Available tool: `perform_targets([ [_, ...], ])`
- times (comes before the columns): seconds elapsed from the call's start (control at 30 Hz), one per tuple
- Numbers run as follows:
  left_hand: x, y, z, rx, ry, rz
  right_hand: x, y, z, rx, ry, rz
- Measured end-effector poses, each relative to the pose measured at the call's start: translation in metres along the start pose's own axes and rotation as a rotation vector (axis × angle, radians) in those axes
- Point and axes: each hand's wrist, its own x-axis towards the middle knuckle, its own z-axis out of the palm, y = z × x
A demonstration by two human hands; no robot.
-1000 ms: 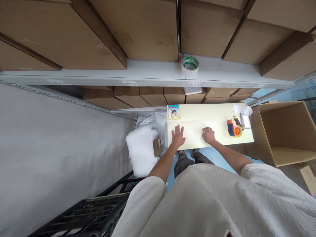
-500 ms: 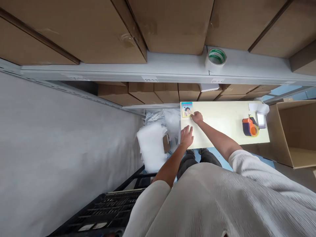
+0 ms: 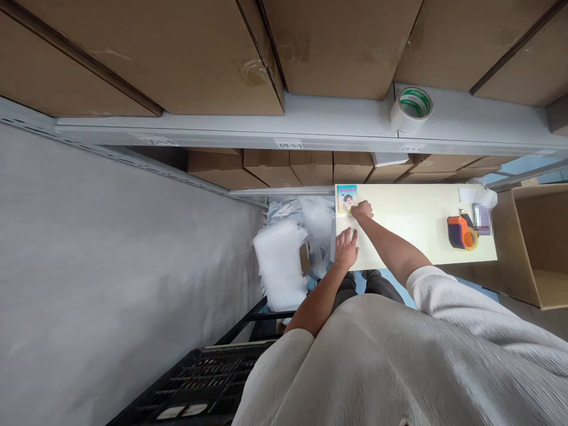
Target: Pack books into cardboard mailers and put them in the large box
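A: In the head view, where is the flat, blue-and-yellow paper picture card [image 3: 347, 198]?

B: It lies on the far left corner of the pale cream, flat tabletop [image 3: 412, 219].

A: What is the right hand [image 3: 364, 209] doing?

B: It is at the card's near right corner, with its fingers curled in. I can't tell if they pinch the card or just touch it.

A: And the left hand [image 3: 347, 248]?

B: It is at the tabletop's near left corner. Its fingers are spread out and let go of everything. One has a ring on it.

A: What else is there?

B: An orange and dark purple plastic tape holder [image 3: 460, 232] sits near the tabletop's right end. A big, open, brown cardboard box [image 3: 517, 236] is just past that end. Soft white packing sheets [image 3: 280, 266] are piled left of the tabletop. Behind and above it, a white tape roll with a green inside [image 3: 403, 120] stands on a gray metal shelf [image 3: 328, 117].
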Motion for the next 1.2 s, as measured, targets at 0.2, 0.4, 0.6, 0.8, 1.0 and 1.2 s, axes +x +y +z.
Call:
perform_targets([
  [0.2, 0.0, 0.001, 0.0, -0.01, 0.01, -0.007, -0.002, -0.006, -0.003, 0.043, -0.009, -0.016],
  [0.4, 0.001, 0.003, 0.0, 0.003, -0.004, -0.026, -0.004, -0.001, -0.016, 0.071, -0.012, -0.094],
  [0.6, 0.004, 0.005, -0.002, 0.059, -0.02, -0.048, 0.002, 0.029, -0.054, 0.213, 0.012, -0.151],
  [0.8, 0.007, 0.009, -0.008, 0.112, -0.058, -0.076, 0.007, 0.119, -0.11, 0.576, 0.1, -0.212],
  [1.0, 0.012, 0.02, -0.01, 0.167, -0.075, -0.137, 0.006, 0.23, -0.154, 0.817, 0.149, -0.226],
  [1.2, 0.02, 0.048, -0.005, 0.202, -0.044, -0.202, -0.004, 0.289, -0.131, 0.752, 0.039, -0.131],
])
